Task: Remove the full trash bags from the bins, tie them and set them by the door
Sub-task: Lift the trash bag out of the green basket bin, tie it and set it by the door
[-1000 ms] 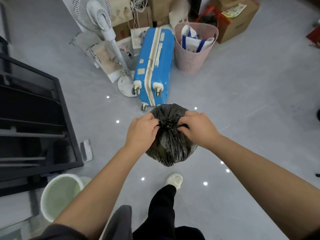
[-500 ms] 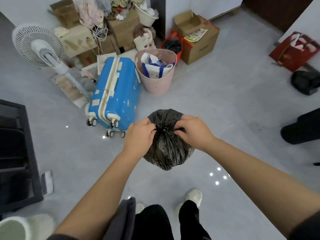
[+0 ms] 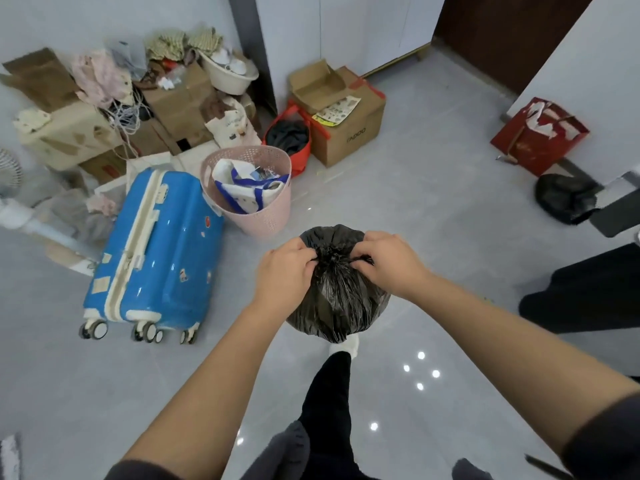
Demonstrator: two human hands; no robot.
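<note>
Head view: a black trash bag (image 3: 341,299) hangs in the middle of the frame, held up off the grey floor (image 3: 415,209), with a white shoe (image 3: 346,346) showing just under its lower edge. Its top is gathered into a bunched neck. The left hand (image 3: 285,271) is at the left side of that neck with its fingers curled in, pinching the crumpled plastic. The right hand (image 3: 391,263) is at the right side, with its fingers curled too and pinching a twisted strip of the bag. Whether a knot is finished cannot be told.

To the left of the bag a blue suitcase (image 3: 156,251) lies on the floor with its wheels toward the bottom of the frame. Just beside it, above and left of the bag, stands a pink basket (image 3: 266,216) with a white and blue cloth bag in it. A cardboard box (image 3: 349,133) stands in the upper middle, its flaps open. At the right edge a second black bag (image 3: 562,197) lies on the floor below a torn red paper bag (image 3: 540,136). A dark brown door (image 3: 502,32) fills the upper right corner.
</note>
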